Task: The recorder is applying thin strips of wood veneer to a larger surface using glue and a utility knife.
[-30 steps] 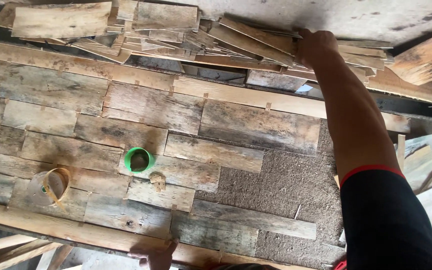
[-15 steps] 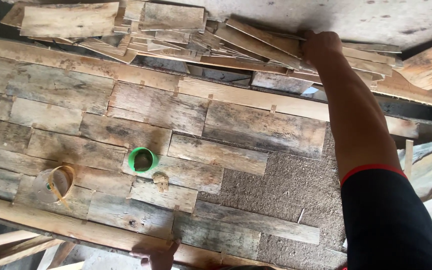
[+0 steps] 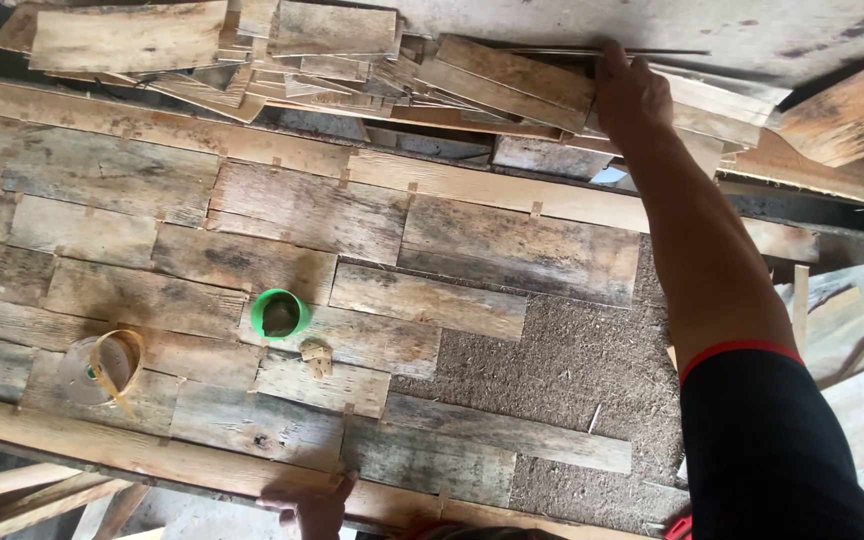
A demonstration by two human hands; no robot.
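My right hand [image 3: 632, 95] reaches far out to a heap of weathered wooden slats [image 3: 372, 60] and its fingers close over one slat [image 3: 522, 75] near the top of the heap. Its arm wears a black sleeve with a red cuff. My left hand [image 3: 314, 505] lies at the near edge, fingers spread on the pale frame strip [image 3: 152, 455] of a panel of grey wood pieces [image 3: 282, 215] laid like bricks. Part of the panel shows bare brown chipboard [image 3: 572, 370].
A green cup [image 3: 280, 314] stands on the panel, with small wooden bits [image 3: 316, 358] beside it. A tape roll [image 3: 102, 365] lies to the left. Loose planks [image 3: 852, 110] and offcuts [image 3: 842, 310] lie at the right, and long battens [image 3: 42, 495] at the near left.
My right hand has stayed on the slat heap, shifting only slightly. The left hand keeps its place at the near edge. The view has drifted a little.
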